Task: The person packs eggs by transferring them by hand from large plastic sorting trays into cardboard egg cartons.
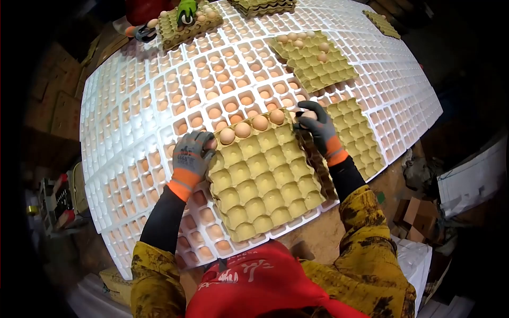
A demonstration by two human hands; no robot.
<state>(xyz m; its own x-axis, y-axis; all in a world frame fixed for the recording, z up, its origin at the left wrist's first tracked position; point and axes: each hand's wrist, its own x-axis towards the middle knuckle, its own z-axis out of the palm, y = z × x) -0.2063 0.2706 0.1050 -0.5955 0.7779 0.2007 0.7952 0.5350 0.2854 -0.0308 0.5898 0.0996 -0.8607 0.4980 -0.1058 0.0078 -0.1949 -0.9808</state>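
A yellowish pulp egg tray [262,183] lies in front of me on top of the white foam egg trays. Along its far edge sits a row of brown eggs [242,130]; its other cups hold nothing. My left hand [190,158], in a grey and orange glove, has its fingers curled at the tray's far left corner around an egg [211,143], partly hidden. At the far right corner, my right hand [318,130], gloved alike, grips an egg [308,114] between thumb and fingers.
White foam trays [389,124] cover the table, many cups filled with eggs. More pulp trays [356,132] lie to the right, one with a few eggs [322,52]. Across the table, another person's gloved hands [186,11] are at a pulp tray. Cardboard boxes [419,217] stand at right.
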